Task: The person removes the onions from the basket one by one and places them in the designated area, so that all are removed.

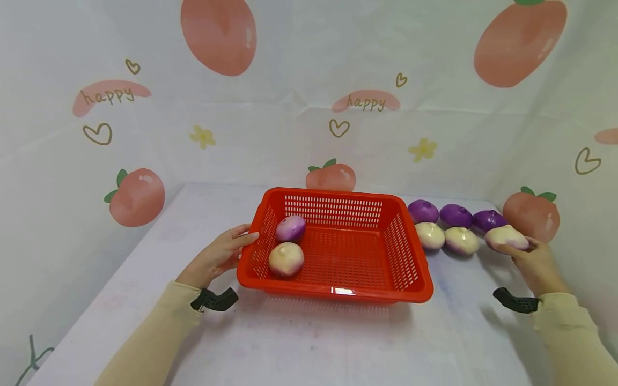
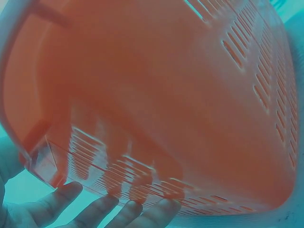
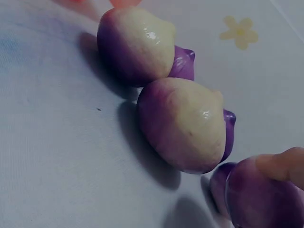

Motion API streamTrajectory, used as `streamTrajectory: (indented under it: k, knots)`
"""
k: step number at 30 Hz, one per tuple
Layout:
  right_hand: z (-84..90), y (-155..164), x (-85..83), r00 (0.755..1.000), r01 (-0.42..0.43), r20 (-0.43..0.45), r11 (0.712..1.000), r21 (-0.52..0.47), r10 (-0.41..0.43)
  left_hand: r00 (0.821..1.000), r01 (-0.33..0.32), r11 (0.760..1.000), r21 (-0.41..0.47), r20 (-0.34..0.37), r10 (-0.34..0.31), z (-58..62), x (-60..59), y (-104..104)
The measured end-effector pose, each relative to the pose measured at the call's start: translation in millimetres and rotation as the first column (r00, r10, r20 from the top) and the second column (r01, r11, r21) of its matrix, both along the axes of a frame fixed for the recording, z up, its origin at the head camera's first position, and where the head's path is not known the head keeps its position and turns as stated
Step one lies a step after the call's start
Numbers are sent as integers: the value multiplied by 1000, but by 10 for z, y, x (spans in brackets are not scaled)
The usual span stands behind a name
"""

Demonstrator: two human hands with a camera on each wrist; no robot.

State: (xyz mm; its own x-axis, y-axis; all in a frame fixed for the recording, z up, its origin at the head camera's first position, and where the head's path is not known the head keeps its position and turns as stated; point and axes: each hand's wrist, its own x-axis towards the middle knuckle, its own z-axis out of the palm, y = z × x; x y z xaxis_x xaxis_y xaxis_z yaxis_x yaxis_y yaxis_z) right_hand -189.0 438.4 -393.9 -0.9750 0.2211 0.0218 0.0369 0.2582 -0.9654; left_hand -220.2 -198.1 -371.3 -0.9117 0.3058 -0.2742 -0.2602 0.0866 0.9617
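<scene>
Red plastic basket [image 1: 338, 252] sits between our two hands on the white table [image 1: 309, 338]. Our left hand [image 1: 219, 257] rests against its left wall, fingers straight and relaxed; the left wrist view shows the fingertips [image 2: 99, 209] spread loosely along the slotted side, gripping nothing. Just past those fingers, inside the basket, lie two turnips: a purple one [image 1: 291, 228] and a pale one [image 1: 286, 259], touching or nearly so.

Our right hand [image 1: 531, 257] is well off to the far side, fingers curled round the end turnip [image 1: 507, 237] of the front row. In the right wrist view a fingertip [image 3: 285, 164] presses on its purple skin. Inward from that hand, two more pale turnips [image 1: 430, 235] [image 1: 462, 240] sit in line, with three purple ones [image 1: 423, 211] [image 1: 456, 215] [image 1: 488, 220] behind them, all packed close.

Risks, as we judge them:
- The turnips look smooth and glossy, so a light grip could let the held one slip and roll.
- Its neighbours sit just beside it; a sideways lift could knock them.
- The left hand only leans on the basket, so a bump against the rim could shove it.
</scene>
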Motion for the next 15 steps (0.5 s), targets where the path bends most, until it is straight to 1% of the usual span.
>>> streamTrajectory:
  k: [2,3,4,5,6,7,12,15]
  knots:
    - [-19,-8,-10,999,37,29,995,90,-40,1000,0,1000,4,0,0,0,0,3]
    - [-26,-14,-13,996,60,52,986,154,-69,1000,0,1000,5,0,0,0,0,3]
    - [-32,-20,-18,993,77,77,978,195,-93,1000,-1,1000,6,0,1,0,0,4]
    - [-41,-21,-22,990,83,96,979,188,-102,1000,-3,1000,9,1,3,1,0,6]
    - [-49,-22,-25,987,87,116,975,204,-112,1000,-4,1000,10,3,4,1,0,7]
    - [-55,-24,-29,982,95,136,965,245,-131,1000,-5,1000,12,3,5,1,-1,8]
    - [-82,-17,-64,976,93,166,958,273,-142,1000,-8,1000,15,7,8,2,-1,6]
    - [-81,-24,-104,966,91,215,966,242,-145,1000,-9,1000,19,10,9,4,3,3]
